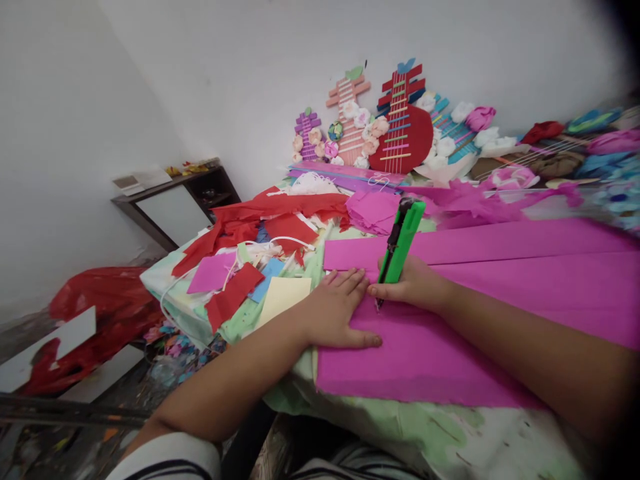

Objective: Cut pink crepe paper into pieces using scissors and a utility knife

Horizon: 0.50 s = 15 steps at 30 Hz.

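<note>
- Near edge: pale green and white patterned tablecloth (440, 427), under the magenta paper.
- Large flat magenta paper (450, 353), near right part of table; long crease or edge along its far side.
- Left hand (343, 312): open, palm down, fingers nearly straight, pressed on left part of magenta paper; holds nothing.
- Right hand (413, 283): closed round green and black utility knife (403, 240), just right of left hand; knife near upright, top tilted right, tip down at magenta paper.
- Left of left hand: cream paper rectangle (286, 297), then small red, blue and magenta paper pieces, white cord.
- Farther left: crumpled red sheets (280, 207).
- Right of those: stack of magenta pieces (374, 210).
- Far, against wall: instrument-shaped crafts with strings, purple (307, 137), pink (346, 120), red (407, 137); pale paper flowers among them.
- Far right: more crafts, partly blurred.
</note>
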Each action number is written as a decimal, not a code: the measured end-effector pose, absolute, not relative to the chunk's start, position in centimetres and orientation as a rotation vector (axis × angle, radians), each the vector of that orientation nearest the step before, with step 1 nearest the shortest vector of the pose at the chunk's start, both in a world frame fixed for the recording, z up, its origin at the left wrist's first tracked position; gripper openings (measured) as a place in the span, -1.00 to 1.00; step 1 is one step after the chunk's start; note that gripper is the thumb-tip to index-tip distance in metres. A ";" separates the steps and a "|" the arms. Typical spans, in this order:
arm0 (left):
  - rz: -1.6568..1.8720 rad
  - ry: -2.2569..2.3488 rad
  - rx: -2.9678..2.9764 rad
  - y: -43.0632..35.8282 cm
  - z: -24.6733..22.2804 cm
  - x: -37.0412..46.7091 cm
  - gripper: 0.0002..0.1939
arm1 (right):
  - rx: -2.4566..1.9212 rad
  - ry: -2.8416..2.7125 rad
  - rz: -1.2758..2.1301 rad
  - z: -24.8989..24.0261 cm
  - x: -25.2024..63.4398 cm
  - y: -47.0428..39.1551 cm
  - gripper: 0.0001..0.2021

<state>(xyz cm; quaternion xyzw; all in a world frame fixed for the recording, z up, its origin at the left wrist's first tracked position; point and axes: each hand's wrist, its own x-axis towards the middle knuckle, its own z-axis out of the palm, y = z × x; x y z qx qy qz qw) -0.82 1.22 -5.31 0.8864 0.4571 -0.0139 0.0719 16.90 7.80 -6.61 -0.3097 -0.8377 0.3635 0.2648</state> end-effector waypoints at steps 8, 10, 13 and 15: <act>-0.010 1.364 2.670 1.2 -5.3 -0.8 -0.04 | -0.566 -2.339 1.150 -6.1 16.9 7.7 -0.69; -0.017 1.367 2.664 1.2 -5.3 -0.8 -0.04 | -0.566 -2.365 1.130 -6.1 16.8 7.7 -0.69; -0.036 1.367 2.654 1.2 -5.2 -0.8 -0.04 | -0.611 -2.401 1.077 -6.2 16.8 7.6 -0.68; -0.041 1.364 2.651 1.3 -5.3 -0.8 -0.03 | -0.644 -2.420 1.035 -6.2 16.8 7.5 -0.68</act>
